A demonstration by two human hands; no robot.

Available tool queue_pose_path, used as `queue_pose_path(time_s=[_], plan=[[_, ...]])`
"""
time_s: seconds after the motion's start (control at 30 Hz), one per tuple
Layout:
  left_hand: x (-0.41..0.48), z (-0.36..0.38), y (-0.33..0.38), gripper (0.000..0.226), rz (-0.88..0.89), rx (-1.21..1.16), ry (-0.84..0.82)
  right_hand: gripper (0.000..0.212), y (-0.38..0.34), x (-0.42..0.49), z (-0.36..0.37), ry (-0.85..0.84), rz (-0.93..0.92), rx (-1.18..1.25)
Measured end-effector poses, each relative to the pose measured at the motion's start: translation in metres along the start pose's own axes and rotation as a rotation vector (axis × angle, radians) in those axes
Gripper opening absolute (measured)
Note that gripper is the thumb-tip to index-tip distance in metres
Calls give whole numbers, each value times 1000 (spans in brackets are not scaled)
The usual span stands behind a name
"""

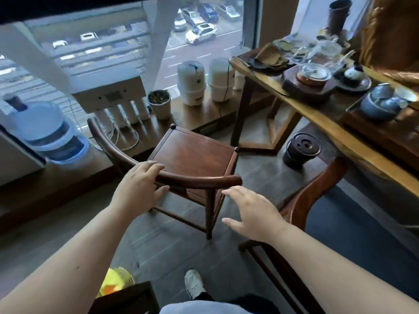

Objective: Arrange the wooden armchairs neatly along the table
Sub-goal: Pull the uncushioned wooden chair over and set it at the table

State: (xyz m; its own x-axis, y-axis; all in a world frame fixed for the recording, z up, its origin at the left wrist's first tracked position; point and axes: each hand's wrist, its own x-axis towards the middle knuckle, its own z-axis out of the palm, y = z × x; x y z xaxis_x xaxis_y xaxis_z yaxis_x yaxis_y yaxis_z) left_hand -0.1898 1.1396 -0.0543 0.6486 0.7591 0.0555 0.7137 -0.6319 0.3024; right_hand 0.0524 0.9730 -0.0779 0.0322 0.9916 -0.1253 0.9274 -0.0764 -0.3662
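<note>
Chair number one stands in the middle of the head view, out on the floor between the window ledge and the long wooden table, its seat turned toward the window and its curved back rail toward the person. The left hand lies over that rail with the fingers curled across the top and the thumb below, so it looks like a grasp on the rail. The right hand is spread and holding nothing, fingertips just short of the rail's right end, apart from the wood. A second chair sits to the right, partly tucked under the table edge, with only its arm and part of its frame in sight. The table is crowded with tea ware (bowls, a glass pot, a tray), and a dark round pot stands on the floor near the table leg.

My reading is that this is the start of moving the first chair: one hand is on, the other is arriving. The next move likely calls for the right hand to close on the rail end, then a turn and slide toward the table, steering clear of the floor pot and the neighbouring chair.
</note>
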Motion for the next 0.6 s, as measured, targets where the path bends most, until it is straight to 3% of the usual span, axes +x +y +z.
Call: queue_pose_path(time_s=[0.17, 0.33, 0.6], plan=[[28, -9, -28, 64, 101, 47, -45, 66, -12, 52, 0, 38, -43, 30], [59, -9, -51, 75, 192, 219, -204, 61, -19, 100, 8, -2, -89, 116], [92, 4, -88, 81, 231, 419, -481, 58, 8, 158, 14, -324, -81, 284]])
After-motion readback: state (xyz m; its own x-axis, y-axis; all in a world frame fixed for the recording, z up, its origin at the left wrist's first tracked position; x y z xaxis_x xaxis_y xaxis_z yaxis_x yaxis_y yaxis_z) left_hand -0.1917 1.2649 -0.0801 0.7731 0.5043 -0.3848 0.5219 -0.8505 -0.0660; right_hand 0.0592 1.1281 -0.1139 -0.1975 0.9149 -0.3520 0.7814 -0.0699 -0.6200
